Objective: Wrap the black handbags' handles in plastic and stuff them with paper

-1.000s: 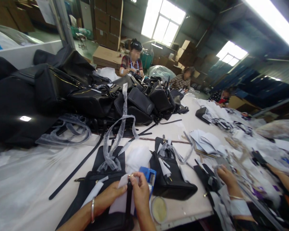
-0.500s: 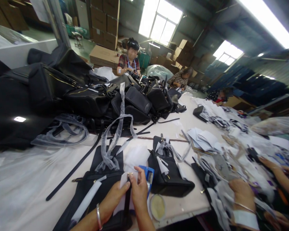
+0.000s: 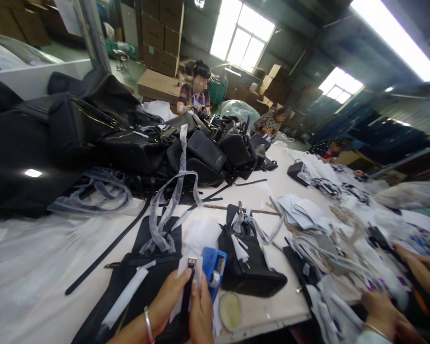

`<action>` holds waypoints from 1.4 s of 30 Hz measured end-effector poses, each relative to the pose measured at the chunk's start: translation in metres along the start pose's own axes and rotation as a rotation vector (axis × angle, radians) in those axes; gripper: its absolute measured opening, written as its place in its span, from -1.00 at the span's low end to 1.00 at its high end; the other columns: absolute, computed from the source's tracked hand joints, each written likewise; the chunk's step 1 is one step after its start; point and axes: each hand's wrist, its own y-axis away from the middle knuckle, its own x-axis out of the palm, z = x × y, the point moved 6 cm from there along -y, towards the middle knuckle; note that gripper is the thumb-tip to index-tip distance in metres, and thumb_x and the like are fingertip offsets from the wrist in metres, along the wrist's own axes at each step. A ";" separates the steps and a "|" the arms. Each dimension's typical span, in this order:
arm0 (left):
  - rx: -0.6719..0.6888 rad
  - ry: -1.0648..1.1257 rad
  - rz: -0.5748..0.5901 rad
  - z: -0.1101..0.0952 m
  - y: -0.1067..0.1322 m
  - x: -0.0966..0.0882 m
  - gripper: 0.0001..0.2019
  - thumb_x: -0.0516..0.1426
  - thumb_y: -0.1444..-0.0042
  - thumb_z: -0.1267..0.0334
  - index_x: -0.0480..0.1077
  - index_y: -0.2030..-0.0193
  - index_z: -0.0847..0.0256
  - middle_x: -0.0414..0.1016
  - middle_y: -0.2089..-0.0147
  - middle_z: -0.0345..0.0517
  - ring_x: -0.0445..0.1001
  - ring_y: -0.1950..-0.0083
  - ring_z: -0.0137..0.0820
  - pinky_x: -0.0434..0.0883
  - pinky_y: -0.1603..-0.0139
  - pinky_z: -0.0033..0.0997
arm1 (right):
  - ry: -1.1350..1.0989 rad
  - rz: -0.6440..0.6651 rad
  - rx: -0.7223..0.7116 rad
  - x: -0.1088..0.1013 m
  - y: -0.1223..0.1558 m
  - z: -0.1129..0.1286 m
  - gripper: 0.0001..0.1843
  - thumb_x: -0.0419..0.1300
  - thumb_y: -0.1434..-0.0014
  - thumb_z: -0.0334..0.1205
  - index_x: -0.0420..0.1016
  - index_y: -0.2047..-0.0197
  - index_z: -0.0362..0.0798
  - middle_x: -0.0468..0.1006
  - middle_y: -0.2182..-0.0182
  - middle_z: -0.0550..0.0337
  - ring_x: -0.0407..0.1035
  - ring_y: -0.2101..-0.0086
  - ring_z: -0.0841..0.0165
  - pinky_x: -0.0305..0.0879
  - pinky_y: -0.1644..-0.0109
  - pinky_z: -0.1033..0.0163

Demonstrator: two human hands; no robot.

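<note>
The left hand (image 3: 167, 297) clamps the black strap (image 3: 186, 300), the right hand (image 3: 201, 313) its white sheet (image 3: 183, 264), which could slip toward six o'clock if loosened.

A black strap (image 3: 187, 297) is being held up right over there, leaning just a little. A shiny gold buckle (image 3: 191, 262) is sitting at its top end. A thin white sheet (image 3: 182, 265) is lying behind the strap and is peeking out on both sides of the buckle. Under them, a big black bag (image 3: 156, 278) is resting on the pale desk (image 3: 272, 305). I'm not managing to see whether the strap's low end is joining the bag.
</note>
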 end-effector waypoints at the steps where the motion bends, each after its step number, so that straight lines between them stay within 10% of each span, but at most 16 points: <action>1: 0.015 -0.009 -0.020 0.001 -0.001 0.001 -0.53 0.17 -0.07 -0.01 0.46 -0.02 0.30 0.57 0.04 0.08 0.48 -0.04 -0.12 0.29 -0.16 -0.17 | 0.024 -0.019 -0.024 0.002 0.002 0.001 -0.38 -0.02 -0.25 0.14 0.23 -0.27 -0.02 0.20 -0.26 0.05 0.03 -0.26 0.14 -0.04 -0.32 -0.04; 9: 0.089 -0.043 -0.153 -0.001 -0.001 0.003 -0.58 0.18 -0.03 -0.03 0.49 0.09 0.26 0.59 0.16 -0.01 0.49 0.10 -0.18 0.34 -0.06 -0.27 | 0.179 -0.093 -0.369 0.010 0.023 0.039 -0.40 -0.08 -0.32 0.02 0.03 -0.35 -0.01 0.03 -0.33 0.10 -0.12 -0.31 0.13 -0.15 -0.35 -0.11; 16: -0.037 0.108 0.069 0.015 -0.004 0.010 -0.57 0.13 -0.08 -0.12 0.43 0.22 0.29 0.32 0.54 -0.27 0.25 0.57 -0.52 0.24 0.53 -0.53 | -0.252 0.164 -0.051 -0.013 -0.017 0.036 -0.52 0.10 -0.16 0.19 0.53 0.19 -0.06 0.57 0.36 0.09 0.45 0.33 0.22 0.39 0.28 0.19; 19: -0.027 0.113 0.222 0.010 -0.002 0.016 -0.60 0.11 -0.11 -0.09 0.41 0.28 0.30 0.30 0.56 -0.26 0.23 0.58 -0.54 0.22 0.54 -0.54 | -0.349 0.210 -0.037 -0.021 -0.034 0.045 -0.66 0.28 -0.04 0.07 0.42 0.41 -0.05 0.47 0.50 0.25 0.36 0.45 0.37 0.30 0.34 0.31; 24: -0.077 0.126 0.362 -0.006 0.004 0.018 -0.69 0.13 -0.14 0.05 0.42 0.25 0.32 0.46 0.45 -0.10 0.42 0.45 -0.42 0.36 0.37 -0.42 | -0.447 0.405 0.037 -0.019 -0.038 0.055 -0.50 0.38 0.04 -0.03 0.42 0.05 -0.01 0.51 0.34 0.20 0.39 0.37 0.37 0.32 0.24 0.27; 29: -0.080 0.107 0.387 -0.016 0.003 0.020 -0.71 0.10 -0.15 0.17 0.44 0.11 0.33 0.53 0.37 -0.02 0.50 0.33 -0.29 0.41 0.19 -0.26 | -0.407 0.598 0.066 -0.013 -0.036 0.065 -0.51 0.31 -0.03 0.03 0.44 0.05 -0.11 0.33 0.67 0.34 0.21 0.67 0.45 0.20 0.55 0.31; 42: 0.027 -0.060 0.387 -0.028 0.007 0.020 -0.59 0.03 -0.18 0.01 0.53 0.23 0.33 0.55 0.43 -0.03 0.52 0.33 -0.25 0.40 0.25 -0.32 | -0.173 0.450 -0.034 -0.021 -0.035 0.084 -0.67 0.27 -0.05 0.05 0.42 0.35 -0.07 0.33 0.65 0.36 0.24 0.63 0.45 0.15 0.52 0.36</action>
